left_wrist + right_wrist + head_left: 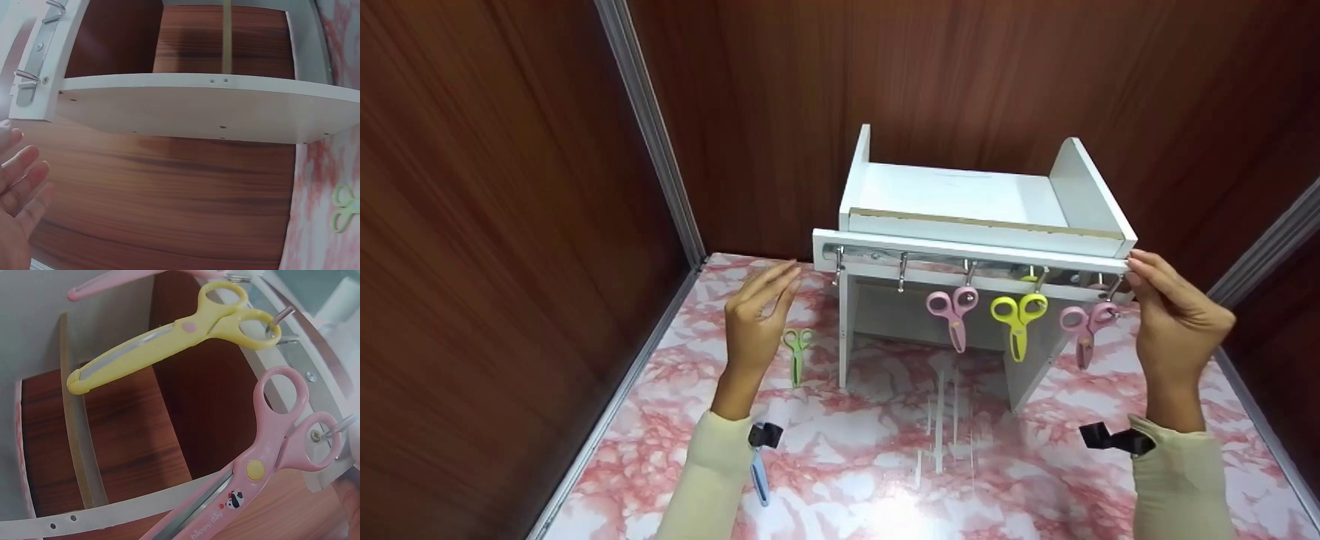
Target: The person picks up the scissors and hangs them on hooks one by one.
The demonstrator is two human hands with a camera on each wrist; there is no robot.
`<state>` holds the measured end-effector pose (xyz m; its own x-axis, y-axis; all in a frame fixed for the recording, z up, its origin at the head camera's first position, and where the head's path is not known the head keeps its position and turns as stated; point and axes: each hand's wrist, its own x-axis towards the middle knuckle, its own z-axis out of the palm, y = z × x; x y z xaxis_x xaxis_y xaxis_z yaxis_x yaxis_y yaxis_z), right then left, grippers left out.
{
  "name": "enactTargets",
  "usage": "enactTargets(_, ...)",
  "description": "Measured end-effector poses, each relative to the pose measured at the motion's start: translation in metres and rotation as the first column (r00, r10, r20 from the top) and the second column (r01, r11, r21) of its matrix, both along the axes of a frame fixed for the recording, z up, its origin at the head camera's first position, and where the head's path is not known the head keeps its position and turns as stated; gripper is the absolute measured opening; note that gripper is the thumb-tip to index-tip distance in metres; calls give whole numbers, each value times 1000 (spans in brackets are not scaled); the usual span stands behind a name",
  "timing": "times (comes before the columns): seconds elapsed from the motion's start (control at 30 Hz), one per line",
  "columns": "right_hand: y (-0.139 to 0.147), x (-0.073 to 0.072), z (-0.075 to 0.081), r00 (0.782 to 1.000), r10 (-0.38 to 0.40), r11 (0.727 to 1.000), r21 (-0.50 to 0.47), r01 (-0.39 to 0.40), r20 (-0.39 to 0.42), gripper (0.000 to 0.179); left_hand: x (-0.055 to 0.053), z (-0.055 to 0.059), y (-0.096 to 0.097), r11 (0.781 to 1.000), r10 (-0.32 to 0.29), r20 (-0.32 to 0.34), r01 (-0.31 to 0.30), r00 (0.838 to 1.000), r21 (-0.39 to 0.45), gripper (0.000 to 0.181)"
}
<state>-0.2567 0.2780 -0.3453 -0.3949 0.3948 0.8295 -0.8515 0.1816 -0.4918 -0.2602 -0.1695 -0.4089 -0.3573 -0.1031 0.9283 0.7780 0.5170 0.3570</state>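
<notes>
My right hand (1181,315) pinches the right end of a white hook rail (900,245), fingertips at its edge. The rail runs along the front of a small white shelf unit (952,195). Pink scissors (281,433) hang from the end hook beside that hand. To their left hang yellow scissors (1018,319), then another pair of pink scissors (955,311). The two leftmost hooks (902,271) carry nothing. My left hand (757,311) is held up just left of the rail's left end, fingers extended and holding nothing; the left wrist view shows it apart from the rail.
Green scissors (797,352) lie on the red-and-white marbled tabletop (825,450), left of the shelf unit. A blue pair of scissors (760,476) lies nearer, partly hidden by the left sleeve. Wood-look panels (750,112) stand behind and at both sides.
</notes>
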Motion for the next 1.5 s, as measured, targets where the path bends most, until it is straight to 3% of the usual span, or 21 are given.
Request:
enactTargets(0.17, 0, 0, -1, 1000, -1, 1000, 2, 1, 3, 14, 5, -18, -5, 999, 51, 79, -51, 996, 0, 24)
enactTargets(0.3, 0, 0, -1, 1000, -10, 1000, 10, 10, 6, 13, 9, -33, -8, 998, 58, 150, -59, 987, 3, 20)
enactTargets(0.47, 0, 0, 0, 1000, -18, 1000, 9, 18, 3, 13, 13, -49, -10, 998, 58, 297, -60, 953, -2, 17)
enactTargets(0.53, 0, 0, -1, 1000, -18, 1000, 7, 18, 2, 13, 14, -54, -11, 997, 74, 365, -75, 928, -13, 17)
enactTargets(0.63, 0, 0, -1, 1000, -20, 1000, 11, 20, 6, 13, 13, -63, -12, 993, 114, 466, -107, 878, -42, 17)
enactTargets(0.73, 0, 0, -2, 1000, -24, 1000, 14, 24, 11, 13, 11, -72, -13, 985, 174, 555, -150, 813, -90, 17)
enactTargets(0.87, 0, 0, -1, 999, -36, 999, 24, 36, 17, 13, 8, -82, -13, 973, 231, 626, -185, 745, -138, 18)
enactTargets(1.13, 0, 1, 0, 999, -32, 999, 16, 32, 13, 13, -3, -100, -12, 953, 302, 700, -230, 647, -199, 16)
enactTargets(1.4, 1, 0, 0, 1000, -17, 1000, 12, 17, 9, 13, -12, -124, -12, 939, 344, 754, -229, 559, -258, 19)
enactTargets(1.5, 1, 0, -1, 999, -33, 999, 28, 32, 14, 13, -14, -131, -12, 931, 363, 763, -233, 535, -280, 21)
